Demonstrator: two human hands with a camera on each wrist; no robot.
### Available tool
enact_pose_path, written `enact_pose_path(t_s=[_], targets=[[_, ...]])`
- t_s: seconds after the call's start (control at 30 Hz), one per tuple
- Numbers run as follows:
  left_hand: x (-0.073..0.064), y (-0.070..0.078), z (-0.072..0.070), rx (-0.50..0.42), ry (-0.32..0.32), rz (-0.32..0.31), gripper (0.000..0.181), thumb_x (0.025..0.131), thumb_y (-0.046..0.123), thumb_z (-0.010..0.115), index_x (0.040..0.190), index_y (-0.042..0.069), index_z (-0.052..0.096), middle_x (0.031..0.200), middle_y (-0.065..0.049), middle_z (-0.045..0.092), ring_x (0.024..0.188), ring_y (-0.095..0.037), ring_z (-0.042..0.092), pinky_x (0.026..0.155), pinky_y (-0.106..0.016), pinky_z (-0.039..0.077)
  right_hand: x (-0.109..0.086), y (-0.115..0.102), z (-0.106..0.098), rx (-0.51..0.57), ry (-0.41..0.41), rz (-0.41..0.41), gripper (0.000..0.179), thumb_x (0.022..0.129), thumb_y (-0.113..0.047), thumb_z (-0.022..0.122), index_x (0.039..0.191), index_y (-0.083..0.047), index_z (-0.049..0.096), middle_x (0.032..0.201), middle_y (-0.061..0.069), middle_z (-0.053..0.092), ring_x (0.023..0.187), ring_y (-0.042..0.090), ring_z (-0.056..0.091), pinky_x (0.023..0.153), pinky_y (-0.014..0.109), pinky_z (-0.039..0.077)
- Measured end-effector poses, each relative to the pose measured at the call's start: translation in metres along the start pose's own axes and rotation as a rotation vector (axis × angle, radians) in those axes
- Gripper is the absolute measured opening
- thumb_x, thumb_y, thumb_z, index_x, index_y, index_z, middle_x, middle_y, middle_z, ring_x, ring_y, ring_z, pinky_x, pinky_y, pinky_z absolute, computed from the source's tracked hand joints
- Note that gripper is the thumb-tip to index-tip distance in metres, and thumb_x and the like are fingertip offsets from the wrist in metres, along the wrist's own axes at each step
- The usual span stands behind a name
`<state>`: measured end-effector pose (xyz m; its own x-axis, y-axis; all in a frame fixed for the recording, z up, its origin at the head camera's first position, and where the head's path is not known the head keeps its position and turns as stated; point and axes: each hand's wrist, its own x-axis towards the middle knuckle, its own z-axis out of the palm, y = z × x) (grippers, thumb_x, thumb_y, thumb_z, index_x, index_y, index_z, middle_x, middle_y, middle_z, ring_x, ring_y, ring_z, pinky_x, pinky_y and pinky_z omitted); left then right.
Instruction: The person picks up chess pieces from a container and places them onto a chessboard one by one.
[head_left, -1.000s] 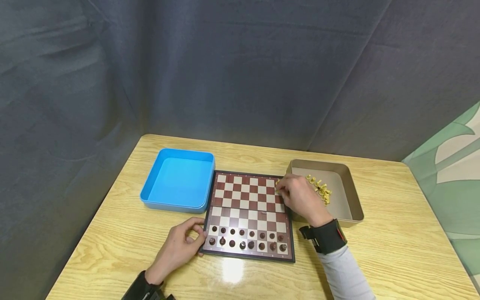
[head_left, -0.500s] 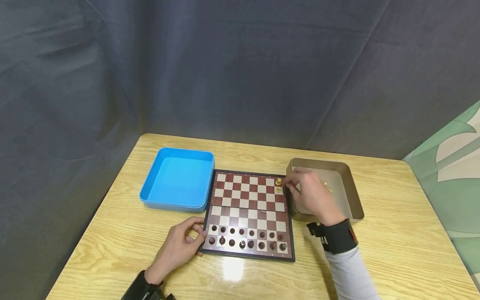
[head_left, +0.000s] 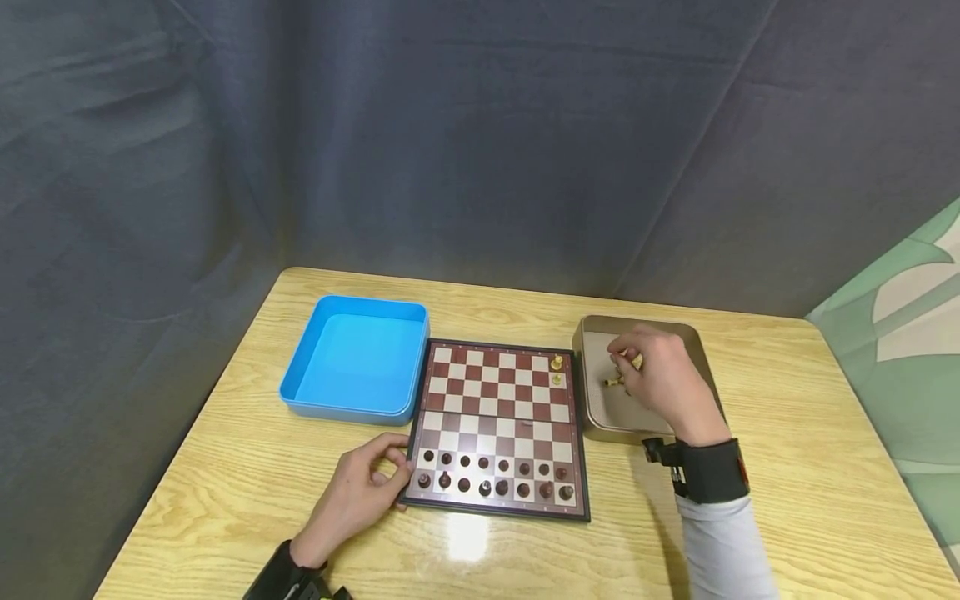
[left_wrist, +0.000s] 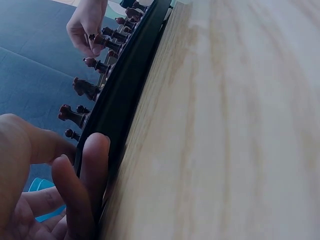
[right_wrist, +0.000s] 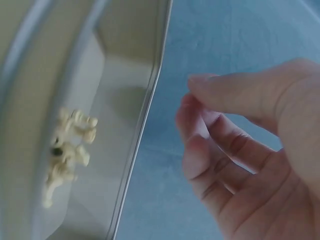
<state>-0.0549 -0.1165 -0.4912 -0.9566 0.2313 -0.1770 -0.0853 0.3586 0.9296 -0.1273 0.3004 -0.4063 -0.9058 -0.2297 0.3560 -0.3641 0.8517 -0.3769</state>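
Note:
The chessboard (head_left: pixel 489 408) lies unfolded on the table. Two rows of dark brown chess pieces (head_left: pixel 485 489) stand on its near side, and a gold rook (head_left: pixel 557 363) and gold pawn (head_left: pixel 557 379) at its far right corner. My left hand (head_left: pixel 356 487) holds the near left corner; in the left wrist view its fingers (left_wrist: pixel 95 160) wrap the board's black edge. Over the brown box (head_left: pixel 600 408) hovers my right hand (head_left: pixel 663 375), partly covering the gold pieces (head_left: pixel 613 382) inside. The right wrist view shows its thumb and fingers loosely bent, nothing visible between them.
A blue box (head_left: pixel 352 358) stands left of the board, its wall close to the board's edge. The wooden table (head_left: pixel 795 467) ends at a dark curtain (head_left: pixel 480 150) behind. The brown box adjoins the board's right side.
My right hand has moved right, from the board's far right corner to over the brown box. The gold rook and pawn it was covering now show. The left hand stays put.

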Motion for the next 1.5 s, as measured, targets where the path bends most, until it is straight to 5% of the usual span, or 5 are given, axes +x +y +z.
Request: enact_pose_path(t_s=[0.97,1.2,1.5], targets=[[0.001,-0.002,0.0,0.029,-0.002,-0.019,0.039,0.092,0.004,0.07,0.131,0.007,0.066,0.098,-0.007,0.069,0.054,-0.02,0.07,0.047,-0.032,0.055,-0.016,0.038,-0.016,-0.036,-0.022,0.16,0.015,0.084,0.01,0.065,0.095,0.009,0.076,0.09,0.022,0.071,0.075,0.031,0.066,0.063,0.046,0.054],[0.001,-0.002,0.0,0.027,-0.005,-0.024,0.039,0.092,0.005,0.07,0.13,0.007,0.066,0.098,-0.007,0.069,0.054,-0.021,0.07,0.047,-0.032,0.055,-0.018,0.045,-0.02,-0.041,-0.176,0.275,0.014,0.08,0.008,0.067,0.092,0.008,0.076,0.078,0.014,0.068,0.066,0.023,0.054,0.057,0.035,0.044],[0.001,-0.002,0.0,0.028,-0.004,-0.034,0.039,0.092,0.005,0.07,0.131,0.007,0.066,0.098,-0.007,0.068,0.054,-0.021,0.07,0.048,-0.032,0.056,-0.019,0.049,-0.018,-0.02,-0.318,0.382,0.014,0.081,0.004,0.067,0.092,0.002,0.076,0.089,0.017,0.073,0.08,0.03,0.066,0.07,0.048,0.056]])
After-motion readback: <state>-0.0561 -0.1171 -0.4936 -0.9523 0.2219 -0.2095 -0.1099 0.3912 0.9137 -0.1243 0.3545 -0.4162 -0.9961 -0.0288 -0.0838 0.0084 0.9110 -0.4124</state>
